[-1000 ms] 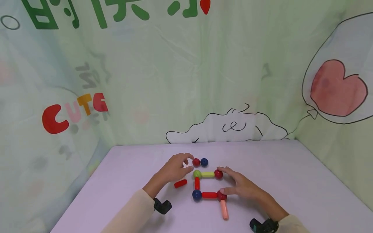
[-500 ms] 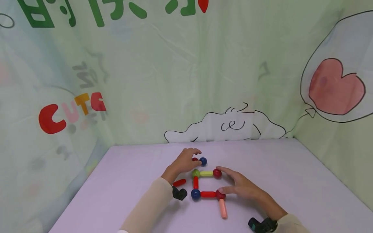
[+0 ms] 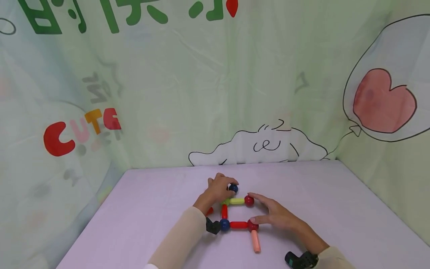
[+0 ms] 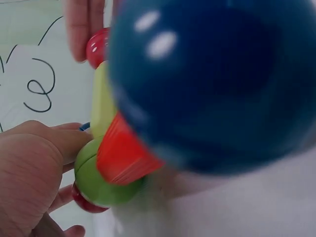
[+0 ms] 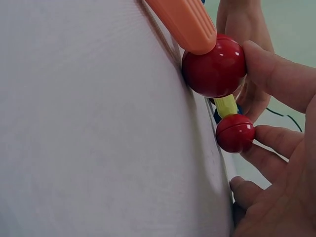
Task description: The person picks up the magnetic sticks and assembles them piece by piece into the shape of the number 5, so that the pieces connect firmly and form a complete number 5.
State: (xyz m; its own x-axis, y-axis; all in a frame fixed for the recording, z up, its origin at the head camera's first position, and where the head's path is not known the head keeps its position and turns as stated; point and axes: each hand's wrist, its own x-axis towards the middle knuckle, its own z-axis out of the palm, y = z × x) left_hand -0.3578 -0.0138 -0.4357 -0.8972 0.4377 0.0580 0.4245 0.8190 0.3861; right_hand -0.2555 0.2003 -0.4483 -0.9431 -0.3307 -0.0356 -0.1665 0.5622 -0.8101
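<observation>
My left hand point(image 3: 218, 189) pinches a loose dark blue ball point(image 3: 233, 188) between thumb and finger, beyond the ball-and-stick frame. Below that hand, a loose red ball point(image 4: 89, 201) shows behind the frame's green ball point(image 4: 101, 180). From the green ball, a yellow-green stick point(image 3: 237, 201) runs to a red ball point(image 3: 249, 201), and a red stick point(image 3: 224, 212) to a nearer blue ball point(image 3: 224, 225). Another red stick point(image 3: 239, 225) joins that to a second red ball point(image 3: 253, 225) bearing a salmon stick point(image 3: 256, 242). My right hand point(image 3: 281, 216) touches both red balls, thumb on the nearer, fingertips on the farther.
Partly behind the left wrist lies a loose red stick point(image 3: 209, 212). The pieces are on a pale lilac table point(image 3: 151, 201). A printed curtain point(image 3: 161, 93) hangs along its back edge. Black wrist cameras sit low beside the frame.
My left hand has moved right across the loose balls and now has hold of the blue one; the loose red ball is hidden in the head view. The right hand stays put.
</observation>
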